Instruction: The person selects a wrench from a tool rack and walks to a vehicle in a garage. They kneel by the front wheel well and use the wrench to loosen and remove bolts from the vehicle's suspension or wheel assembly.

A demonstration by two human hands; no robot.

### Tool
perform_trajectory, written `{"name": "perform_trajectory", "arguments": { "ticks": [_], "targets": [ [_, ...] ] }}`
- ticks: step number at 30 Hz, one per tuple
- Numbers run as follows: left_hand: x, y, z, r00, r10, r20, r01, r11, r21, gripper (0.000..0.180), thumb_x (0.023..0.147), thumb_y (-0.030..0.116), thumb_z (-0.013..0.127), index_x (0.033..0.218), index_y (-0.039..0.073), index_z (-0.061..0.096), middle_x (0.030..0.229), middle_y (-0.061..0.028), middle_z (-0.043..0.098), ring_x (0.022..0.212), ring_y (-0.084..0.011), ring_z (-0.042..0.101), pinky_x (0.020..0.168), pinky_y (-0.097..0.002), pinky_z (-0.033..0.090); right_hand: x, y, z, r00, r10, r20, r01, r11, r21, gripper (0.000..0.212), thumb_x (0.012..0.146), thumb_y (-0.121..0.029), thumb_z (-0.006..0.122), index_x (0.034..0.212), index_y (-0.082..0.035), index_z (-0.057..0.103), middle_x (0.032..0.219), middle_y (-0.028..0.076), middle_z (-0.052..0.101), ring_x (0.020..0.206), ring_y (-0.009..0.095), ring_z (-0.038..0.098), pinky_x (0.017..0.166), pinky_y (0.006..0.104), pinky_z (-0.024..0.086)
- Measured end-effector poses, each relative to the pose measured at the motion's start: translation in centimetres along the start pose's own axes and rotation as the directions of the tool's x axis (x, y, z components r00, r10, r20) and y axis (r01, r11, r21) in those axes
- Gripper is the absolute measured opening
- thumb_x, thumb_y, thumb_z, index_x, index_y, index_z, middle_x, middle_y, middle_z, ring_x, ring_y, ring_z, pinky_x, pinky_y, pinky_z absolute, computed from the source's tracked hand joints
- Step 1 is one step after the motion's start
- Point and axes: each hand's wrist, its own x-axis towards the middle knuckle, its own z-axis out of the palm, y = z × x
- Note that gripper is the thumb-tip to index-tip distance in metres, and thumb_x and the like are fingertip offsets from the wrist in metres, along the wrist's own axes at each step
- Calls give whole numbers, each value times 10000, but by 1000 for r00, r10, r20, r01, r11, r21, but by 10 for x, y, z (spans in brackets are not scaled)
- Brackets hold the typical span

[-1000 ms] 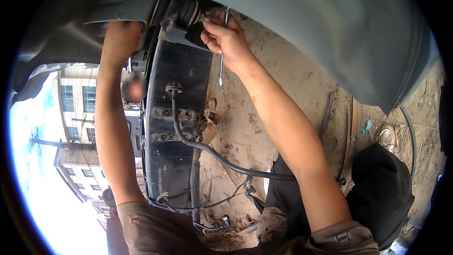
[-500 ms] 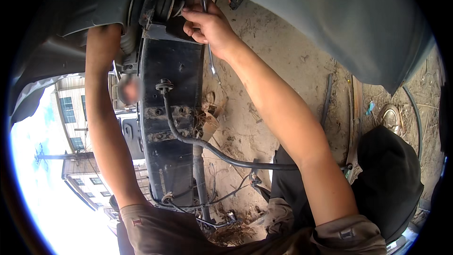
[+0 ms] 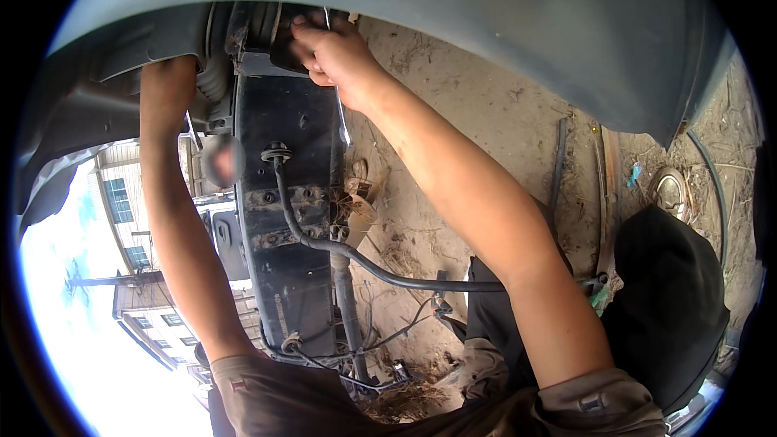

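Observation:
My right hand (image 3: 338,63) is up at the far end of the black frame rail (image 3: 283,299), its fingers curled around a long silver wrench (image 3: 343,123). One end of the wrench hangs below the palm; the other goes up past the fingers under the grey panel's edge. The fingertips are close to a dark round mount (image 3: 261,26) and are partly blurred. My left hand reaches behind a dark plastic liner (image 3: 150,42); only the wrist (image 3: 168,85) shows, and its fingers are hidden. A thin silver bar (image 3: 193,131) sticks out beside that wrist.
A large grey body panel (image 3: 486,40) overhangs the top. A black hose (image 3: 396,278) runs from the rail toward my right forearm. Thin cables (image 3: 368,350) cross low by the rail. Dirt ground (image 3: 437,97), a loose strip (image 3: 560,163) and a round metal piece (image 3: 670,193) lie to the right.
The grey panel now covers more of the top of the view. The wrench has shifted slightly left and down, with its upper end now mostly hidden. My left arm stays behind the liner.

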Motion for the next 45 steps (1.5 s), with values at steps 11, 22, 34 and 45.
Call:
{"name": "perform_trajectory", "arguments": {
  "ticks": [11,22,34,45],
  "targets": [
    [-3,9,-5,999,29,-15,-31,982,-185,296,880,208,534,995,-58,593,813,-146,621,790,-163,498,744,-369,463,17,-29,-4,994,-39,104,99,740,-665,170,933,-231,546,827,-106,593,690,-32,520,594,69,374,517,231,292],
    [-10,23,-6,994,-100,42,108,958,-267,285,886,191,499,944,-76,580,728,-124,593,728,-149,502,675,-342,442,14,-39,-4,972,123,201,-39,924,-380,95,902,-125,557,829,-65,570,677,34,510,484,51,319,418,223,194],
    [-4,37,-19,970,-148,192,217,883,-416,296,849,146,522,1049,-54,608,940,-237,665,875,-289,617,805,-350,460,27,-49,4,961,270,56,-236,910,-342,113,879,-40,486,769,-66,493,656,36,504,403,25,298,354,196,210],
    [-9,39,5,973,-195,-121,77,775,-627,298,815,141,593,1040,-50,636,989,-266,667,1004,-381,641,857,-385,483,22,-51,-19,924,282,258,-159,897,-412,108,981,-152,508,886,-101,508,712,9,511,431,23,313,385,184,240]
  ]
}}
